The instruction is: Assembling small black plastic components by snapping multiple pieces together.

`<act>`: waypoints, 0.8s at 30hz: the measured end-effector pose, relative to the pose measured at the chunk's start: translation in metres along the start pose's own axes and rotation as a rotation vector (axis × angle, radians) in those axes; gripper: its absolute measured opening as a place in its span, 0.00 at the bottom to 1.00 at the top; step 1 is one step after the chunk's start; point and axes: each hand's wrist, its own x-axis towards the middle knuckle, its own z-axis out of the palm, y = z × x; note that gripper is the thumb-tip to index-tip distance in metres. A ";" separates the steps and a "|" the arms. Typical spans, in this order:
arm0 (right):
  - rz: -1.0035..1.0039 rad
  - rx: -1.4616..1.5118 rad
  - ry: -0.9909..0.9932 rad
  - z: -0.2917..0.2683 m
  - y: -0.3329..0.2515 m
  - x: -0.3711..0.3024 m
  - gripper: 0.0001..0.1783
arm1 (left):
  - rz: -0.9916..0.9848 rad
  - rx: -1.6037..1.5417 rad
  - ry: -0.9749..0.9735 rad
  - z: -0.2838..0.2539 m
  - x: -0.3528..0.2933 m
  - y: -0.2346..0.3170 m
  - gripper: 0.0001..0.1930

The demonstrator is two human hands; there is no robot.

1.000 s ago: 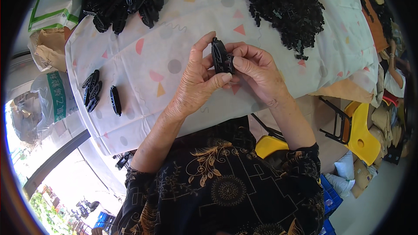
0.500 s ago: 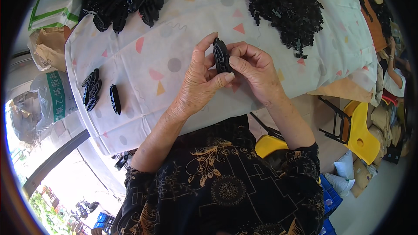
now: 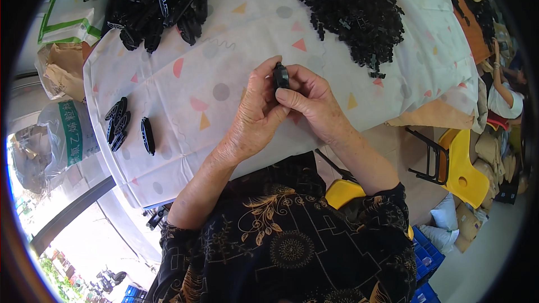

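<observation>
A black, elongated plastic piece (image 3: 281, 77) is held upright over the near part of the table, between my two hands. My left hand (image 3: 251, 109) closes on it from the left, forefinger at its upper end and thumb low down. From the other side my right hand (image 3: 314, 100) pinches it, thumb across its lower part. The fingers hide much of the piece. Left of my hands, a single black slatted piece (image 3: 147, 136) lies on the cloth beside a small cluster of similar black pieces (image 3: 117, 124).
A large heap of long black pieces (image 3: 163, 8) lies at the far left. Farther right is a pile of small black parts (image 3: 359, 19). Both rest on the patterned tablecloth (image 3: 224, 67). A yellow chair (image 3: 466, 174) and another person's arm (image 3: 505, 92) are at the right.
The black piece has turned in my fingers, so its openwork face no longer shows, only a plain dark side. My hands have drawn closer together around it. The view has shifted slightly.
</observation>
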 end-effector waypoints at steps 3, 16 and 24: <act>-0.025 0.012 0.020 0.010 0.006 0.001 0.14 | 0.035 0.019 0.013 -0.005 -0.006 0.001 0.32; -0.615 -1.936 0.527 -0.042 -0.046 0.032 0.13 | -0.274 1.144 -0.211 -0.107 -0.082 0.089 0.31; -0.633 -1.956 0.571 -0.054 -0.036 0.050 0.10 | 0.073 1.393 0.039 -0.168 0.018 0.089 0.16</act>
